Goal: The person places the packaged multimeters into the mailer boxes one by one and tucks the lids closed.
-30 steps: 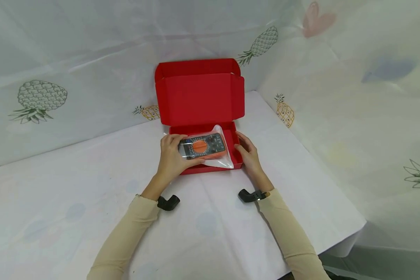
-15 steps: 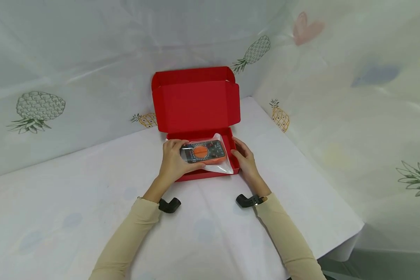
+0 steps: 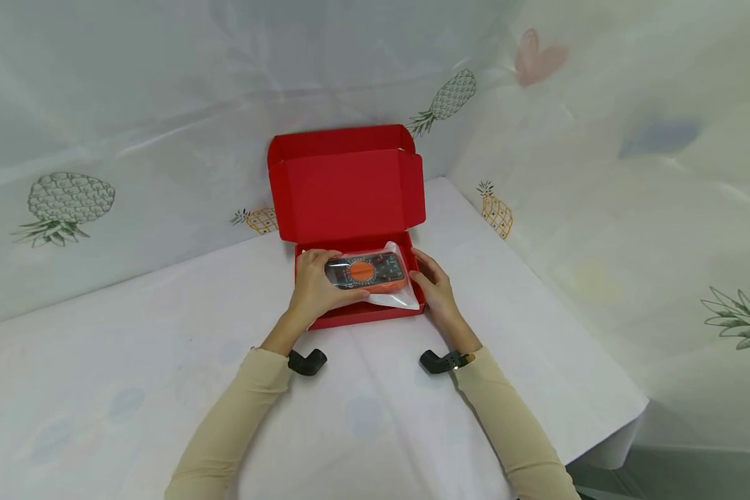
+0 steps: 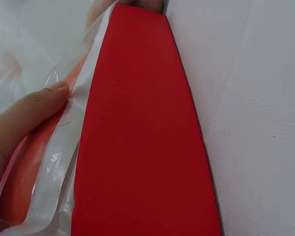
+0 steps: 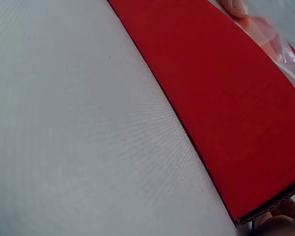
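Note:
An orange-and-black multimeter with an orange dial lies flat in a clear plastic bag, within the base of a red cardboard box. My left hand grips the bagged multimeter around its left end, thumb along the near side and fingers over the far side. In the left wrist view the thumb presses the bag against the orange casing, just above the box's front wall. My right hand holds the box's right wall, its thumb at the top edge. The multimeter's left end is partly hidden by my left hand.
The box lid stands raised at the back, close to the patterned curtain. A white cloth covers the table, whose right edge runs down toward the front right. Each wrist carries a black camera mount.
My left hand has shifted the bagged multimeter slightly right relative to the box, and the bag's left end now sits inside the box. The right hand keeps its hold. The head view has tilted slightly.

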`<state>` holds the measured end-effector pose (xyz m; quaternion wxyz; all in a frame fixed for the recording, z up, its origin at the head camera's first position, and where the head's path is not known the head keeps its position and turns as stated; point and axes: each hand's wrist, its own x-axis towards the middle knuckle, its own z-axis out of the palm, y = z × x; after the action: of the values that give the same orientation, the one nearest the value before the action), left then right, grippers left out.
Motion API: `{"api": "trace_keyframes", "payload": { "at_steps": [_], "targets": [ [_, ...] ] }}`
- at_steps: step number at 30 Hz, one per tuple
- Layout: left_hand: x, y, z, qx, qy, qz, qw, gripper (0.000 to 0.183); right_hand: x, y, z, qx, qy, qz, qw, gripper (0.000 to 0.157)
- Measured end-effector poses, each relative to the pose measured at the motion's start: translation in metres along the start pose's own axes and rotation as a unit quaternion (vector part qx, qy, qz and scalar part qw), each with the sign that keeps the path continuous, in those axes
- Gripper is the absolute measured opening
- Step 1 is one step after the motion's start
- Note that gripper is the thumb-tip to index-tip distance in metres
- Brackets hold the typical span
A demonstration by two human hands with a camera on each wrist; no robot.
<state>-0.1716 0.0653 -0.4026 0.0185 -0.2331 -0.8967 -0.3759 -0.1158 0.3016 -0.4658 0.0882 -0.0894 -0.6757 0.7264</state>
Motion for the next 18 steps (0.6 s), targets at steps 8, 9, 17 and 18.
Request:
{"api": "trace_keyframes", "payload": {
  "at_steps": [8, 9, 17, 18],
  "targets": [
    [0.01, -0.003, 0.004, 0.006, -0.007, 0.009, 0.9999, 0.084, 0.001, 0.002, 0.0, -0.003, -0.006, -0.011, 1.0, 0.048],
    [0.012, -0.003, 0.004, 0.007, -0.01, 0.008, 0.9999, 0.083, 0.001, 0.002, 0.0, -0.004, -0.007, -0.012, 1.0, 0.048],
    [0.024, -0.008, 0.007, 0.019, -0.028, 0.013, 0.9994, 0.082, 0.0, 0.0, -0.001, -0.003, -0.013, -0.006, 1.0, 0.048],
    [0.025, -0.009, 0.009, 0.023, -0.028, 0.014, 0.9992, 0.081, -0.001, -0.001, -0.001, -0.002, -0.015, -0.003, 1.0, 0.049]
  ]
}}
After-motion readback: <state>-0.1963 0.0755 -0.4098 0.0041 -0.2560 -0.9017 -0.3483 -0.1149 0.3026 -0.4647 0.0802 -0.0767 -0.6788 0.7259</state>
